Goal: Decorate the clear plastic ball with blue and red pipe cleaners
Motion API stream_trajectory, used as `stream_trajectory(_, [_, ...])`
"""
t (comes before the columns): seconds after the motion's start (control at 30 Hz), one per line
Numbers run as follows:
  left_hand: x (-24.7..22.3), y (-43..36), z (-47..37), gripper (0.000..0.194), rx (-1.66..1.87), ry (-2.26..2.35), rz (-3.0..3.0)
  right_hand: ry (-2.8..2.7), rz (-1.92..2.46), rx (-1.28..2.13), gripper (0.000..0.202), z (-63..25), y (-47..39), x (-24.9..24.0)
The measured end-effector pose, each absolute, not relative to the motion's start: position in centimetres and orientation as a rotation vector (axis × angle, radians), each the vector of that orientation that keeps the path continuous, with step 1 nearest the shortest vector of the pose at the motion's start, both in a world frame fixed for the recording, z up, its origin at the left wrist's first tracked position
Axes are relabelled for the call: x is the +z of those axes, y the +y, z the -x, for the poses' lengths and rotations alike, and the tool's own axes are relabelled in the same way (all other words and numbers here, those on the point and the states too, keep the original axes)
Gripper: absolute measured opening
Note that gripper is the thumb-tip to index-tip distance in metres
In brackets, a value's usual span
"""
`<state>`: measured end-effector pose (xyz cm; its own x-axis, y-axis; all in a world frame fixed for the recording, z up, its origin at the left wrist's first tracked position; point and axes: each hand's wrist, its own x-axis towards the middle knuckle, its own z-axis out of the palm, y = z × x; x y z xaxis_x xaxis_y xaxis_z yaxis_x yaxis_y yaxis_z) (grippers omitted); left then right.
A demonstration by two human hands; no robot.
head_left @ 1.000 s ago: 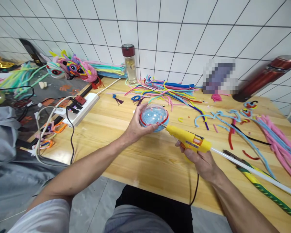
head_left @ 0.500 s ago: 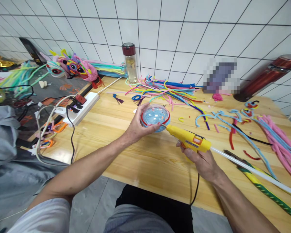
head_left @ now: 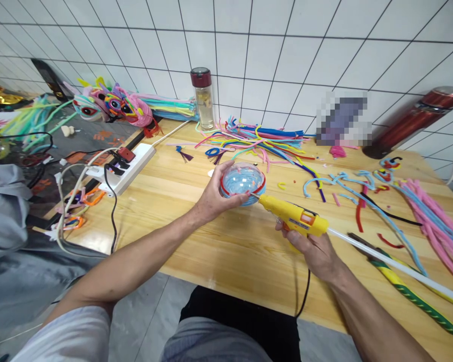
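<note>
My left hand (head_left: pixel 219 193) grips a clear plastic dome (head_left: pixel 243 176) from its left side, thumb along the near edge. Light blue pipe cleaner lies coiled in or under the dome, and a red strip (head_left: pixel 259 186) runs round part of its rim. In my right hand (head_left: pixel 311 249) is a yellow hot glue gun (head_left: pixel 294 213), fingers wrapped round its handle. The gun's metal nozzle meets the dome's near right edge, close to my left thumb. A long white glue stick (head_left: pixel 385 261) sticks out from the gun's back end.
Pipe cleaners (head_left: pixel 264 138) lie heaped behind the dome, near a glass bottle (head_left: pixel 204 103). Green-and-yellow-handled pliers (head_left: pixel 411 296) and pink pipe cleaners (head_left: pixel 434 221) are on the right, a dark red flask (head_left: pixel 415 120) behind. Leftward are a power strip (head_left: pixel 130 168) and another person's grey clothing (head_left: pixel 3 216).
Hardly anything differs. The dome and my left hand have shifted very slightly to the right, while the glue gun keeps its place at the rim.
</note>
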<state>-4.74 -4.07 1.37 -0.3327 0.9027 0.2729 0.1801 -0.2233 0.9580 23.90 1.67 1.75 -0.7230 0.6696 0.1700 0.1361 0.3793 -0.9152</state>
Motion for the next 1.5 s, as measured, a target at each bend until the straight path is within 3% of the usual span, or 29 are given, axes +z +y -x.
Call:
stream_trajectory(1.27, [1.4, -4.2, 4.9, 0.103, 1.609, 1.413, -1.284, -2.096, 0.655, 1.358, 0.038, -24.2, 1.6, 1.3])
stream_trajectory(1.5, [1.7, -4.2, 4.9, 0.099, 1.675, 1.339, -1.213, -2.138, 0.703, 1.15, 0.031, -23.4, 0.7, 1.9])
